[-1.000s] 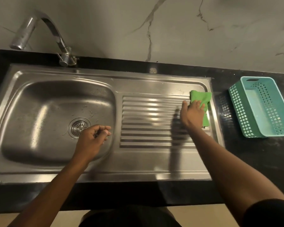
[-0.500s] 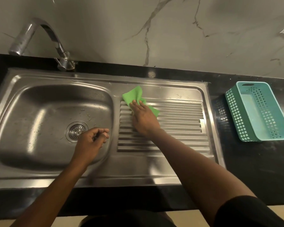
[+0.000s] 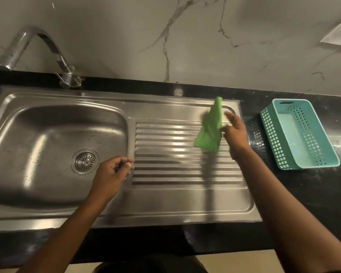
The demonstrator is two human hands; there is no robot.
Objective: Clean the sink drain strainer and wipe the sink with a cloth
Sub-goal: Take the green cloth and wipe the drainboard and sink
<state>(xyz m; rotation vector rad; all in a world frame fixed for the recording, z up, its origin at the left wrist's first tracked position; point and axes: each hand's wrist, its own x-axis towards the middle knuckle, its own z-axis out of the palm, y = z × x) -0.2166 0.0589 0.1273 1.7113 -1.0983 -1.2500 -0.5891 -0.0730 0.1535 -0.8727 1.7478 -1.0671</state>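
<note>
Round steel drain strainer (image 3: pixel 85 161), lower left of centre: seated in basin, untouched. Left hand (image 3: pixel 111 175): grip curled, empty. Bright green cloth (image 3: pixel 210 128), upper right: swept back from drainboard's left end, pinched by right hand (image 3: pixel 234 134). Wiping underway; basin pending.

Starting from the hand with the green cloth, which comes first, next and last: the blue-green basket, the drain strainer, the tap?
From the right hand, seen by the head camera:
1. Basket, just to its right on the black counter.
2. Drain strainer, away to the left in the sink bowl.
3. Tap, farthest, at the back left corner.
</note>
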